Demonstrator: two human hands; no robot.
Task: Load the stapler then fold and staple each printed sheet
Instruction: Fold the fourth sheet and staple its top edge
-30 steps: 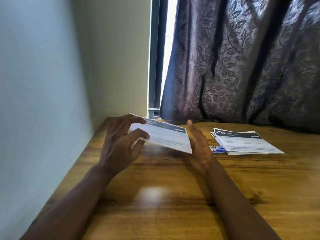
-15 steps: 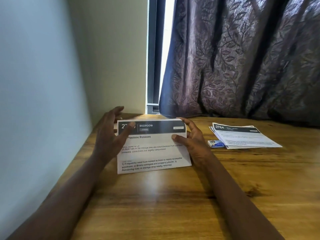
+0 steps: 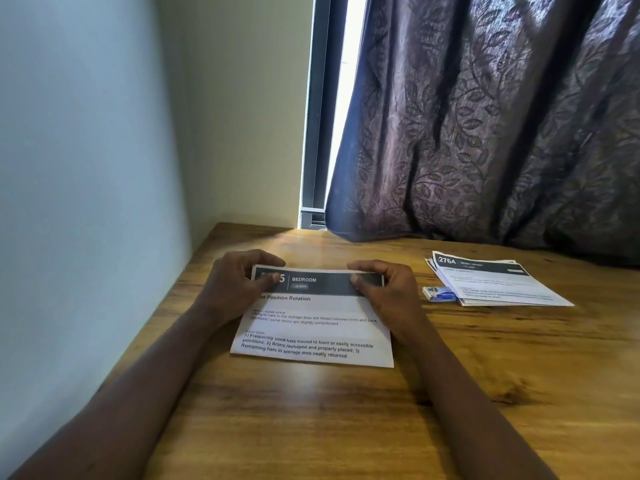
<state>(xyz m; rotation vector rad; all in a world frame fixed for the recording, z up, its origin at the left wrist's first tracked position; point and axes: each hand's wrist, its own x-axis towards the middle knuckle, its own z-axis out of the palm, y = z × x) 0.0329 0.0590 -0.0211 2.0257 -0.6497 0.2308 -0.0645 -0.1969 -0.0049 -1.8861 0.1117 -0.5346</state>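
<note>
The printed sheet [image 3: 311, 327] lies flat on the wooden table [image 3: 311, 427], text facing the person. At the sheet's far edge the left hand [image 3: 232, 289] pinches one corner and the right hand [image 3: 388, 292] pinches the other, thumbs on the dark header band. If the corners come down unevenly, the fold would likely run crooked. The glossy table could also let the sheet slide under pressing. Right of the sheet sit a small blue-and-white box [image 3: 438, 294] and, just beside it, a stack of more sheets [image 3: 495, 285]. No stapler is visible. Left of the sheet stands a pale wall [image 3: 86, 168]. Beyond the sheet hangs a dark leaf-patterned curtain [image 3: 485, 116] beside a bright window gap [image 3: 346, 98].
</note>
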